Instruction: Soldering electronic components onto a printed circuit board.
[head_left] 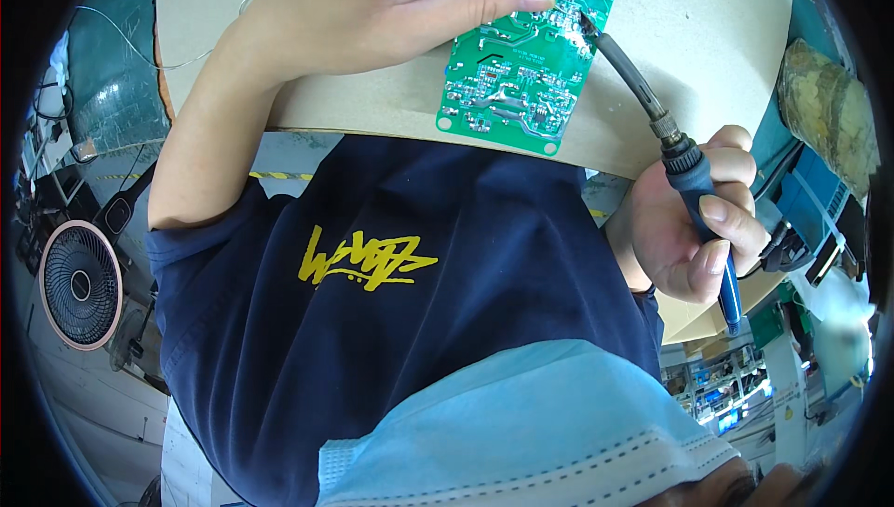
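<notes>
My left hand [372, 4] grips a green circuit board [517, 69] by its upper edge, thumb across the solder side, and holds it tilted over the beige table [708, 32]. My right hand [680, 228] is wrapped around the blue handle of a soldering iron [697, 192]. The iron's dark shaft runs up and left, and its tip touches the board near its right edge, close to my left thumb.
A thin solder wire [140, 55] trails off the table's left side. A round black fan with a pink rim [79, 283] stands low on the left. A brownish lumpy object [829, 107] and cables sit at the right edge. My dark shirt and blue face mask [521, 423] fill the lower centre.
</notes>
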The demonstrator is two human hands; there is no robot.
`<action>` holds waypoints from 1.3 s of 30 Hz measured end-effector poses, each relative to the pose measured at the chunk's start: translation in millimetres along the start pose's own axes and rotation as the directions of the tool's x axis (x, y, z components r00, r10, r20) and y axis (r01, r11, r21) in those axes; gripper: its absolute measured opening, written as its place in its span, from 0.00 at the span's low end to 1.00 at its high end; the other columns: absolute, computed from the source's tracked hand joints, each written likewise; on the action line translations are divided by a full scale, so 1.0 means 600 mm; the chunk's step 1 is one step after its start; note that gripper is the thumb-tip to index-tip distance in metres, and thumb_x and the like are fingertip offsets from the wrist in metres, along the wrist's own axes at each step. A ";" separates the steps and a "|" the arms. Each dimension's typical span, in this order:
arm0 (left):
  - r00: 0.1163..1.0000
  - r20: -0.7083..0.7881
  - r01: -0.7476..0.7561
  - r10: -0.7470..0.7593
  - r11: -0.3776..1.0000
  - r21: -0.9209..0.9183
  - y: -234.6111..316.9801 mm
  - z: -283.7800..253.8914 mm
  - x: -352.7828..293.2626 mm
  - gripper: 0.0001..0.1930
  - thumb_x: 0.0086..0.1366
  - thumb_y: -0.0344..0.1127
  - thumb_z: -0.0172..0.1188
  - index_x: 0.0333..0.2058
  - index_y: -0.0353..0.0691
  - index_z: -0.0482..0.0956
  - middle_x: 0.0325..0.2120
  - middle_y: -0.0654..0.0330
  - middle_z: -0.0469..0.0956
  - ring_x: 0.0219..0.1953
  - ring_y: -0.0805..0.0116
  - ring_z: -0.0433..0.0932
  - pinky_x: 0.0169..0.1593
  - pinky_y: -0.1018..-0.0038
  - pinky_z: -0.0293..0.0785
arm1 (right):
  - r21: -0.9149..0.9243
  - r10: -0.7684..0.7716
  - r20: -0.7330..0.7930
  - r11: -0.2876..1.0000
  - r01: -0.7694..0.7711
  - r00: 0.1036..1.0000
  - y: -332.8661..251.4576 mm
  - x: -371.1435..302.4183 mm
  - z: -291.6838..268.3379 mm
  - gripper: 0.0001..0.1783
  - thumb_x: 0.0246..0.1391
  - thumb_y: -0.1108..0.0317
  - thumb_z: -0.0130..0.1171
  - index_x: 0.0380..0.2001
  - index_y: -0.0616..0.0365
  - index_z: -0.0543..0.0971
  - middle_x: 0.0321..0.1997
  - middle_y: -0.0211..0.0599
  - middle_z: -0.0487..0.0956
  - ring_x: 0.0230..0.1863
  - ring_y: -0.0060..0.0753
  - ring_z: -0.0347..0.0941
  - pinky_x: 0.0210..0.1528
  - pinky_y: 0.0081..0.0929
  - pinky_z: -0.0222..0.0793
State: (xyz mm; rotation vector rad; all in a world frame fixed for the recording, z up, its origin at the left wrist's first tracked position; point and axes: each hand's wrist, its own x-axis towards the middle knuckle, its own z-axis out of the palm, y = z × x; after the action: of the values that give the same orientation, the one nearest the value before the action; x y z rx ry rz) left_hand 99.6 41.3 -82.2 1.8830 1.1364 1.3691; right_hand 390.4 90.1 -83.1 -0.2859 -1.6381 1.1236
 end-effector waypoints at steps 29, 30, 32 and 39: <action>0.998 0.055 0.025 -0.029 0.998 0.063 0.022 -0.006 0.022 0.07 0.50 0.24 0.70 0.29 0.37 0.83 0.30 0.57 0.74 0.32 0.66 0.74 0.34 0.72 0.69 | 0.010 0.005 0.005 1.000 -0.005 1.000 0.001 0.001 0.001 0.18 0.59 0.56 0.50 0.39 0.60 0.80 0.15 0.35 0.70 0.22 0.33 0.64 0.37 0.39 0.50; 0.998 0.055 0.040 -0.044 0.997 0.063 0.020 -0.006 0.020 0.07 0.50 0.24 0.70 0.29 0.37 0.82 0.30 0.57 0.74 0.32 0.66 0.74 0.34 0.72 0.68 | 0.000 0.001 0.009 1.000 -0.001 1.000 0.000 0.001 0.001 0.17 0.60 0.57 0.51 0.38 0.60 0.79 0.15 0.34 0.70 0.22 0.32 0.65 0.36 0.39 0.51; 0.994 0.079 0.067 -0.075 0.993 0.100 0.021 -0.008 0.018 0.07 0.50 0.24 0.69 0.28 0.38 0.82 0.30 0.58 0.74 0.32 0.66 0.74 0.34 0.72 0.68 | -0.016 -0.007 0.012 1.000 0.007 1.000 0.001 0.001 0.002 0.16 0.61 0.57 0.51 0.37 0.60 0.78 0.16 0.32 0.69 0.22 0.32 0.66 0.35 0.39 0.52; 0.990 0.125 0.049 -0.069 0.986 0.159 0.033 -0.015 0.034 0.06 0.50 0.24 0.68 0.27 0.37 0.80 0.28 0.59 0.74 0.31 0.64 0.72 0.34 0.70 0.67 | -0.050 -0.035 0.015 0.998 0.036 0.999 0.000 -0.001 0.004 0.17 0.63 0.56 0.51 0.38 0.60 0.78 0.16 0.30 0.67 0.22 0.30 0.65 0.35 0.38 0.52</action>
State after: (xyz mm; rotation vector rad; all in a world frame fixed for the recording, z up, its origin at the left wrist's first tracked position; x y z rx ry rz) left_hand 99.9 48.7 -53.5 1.9987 1.2536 1.1366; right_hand 388.5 88.5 -83.4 -0.2807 -1.6791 1.0612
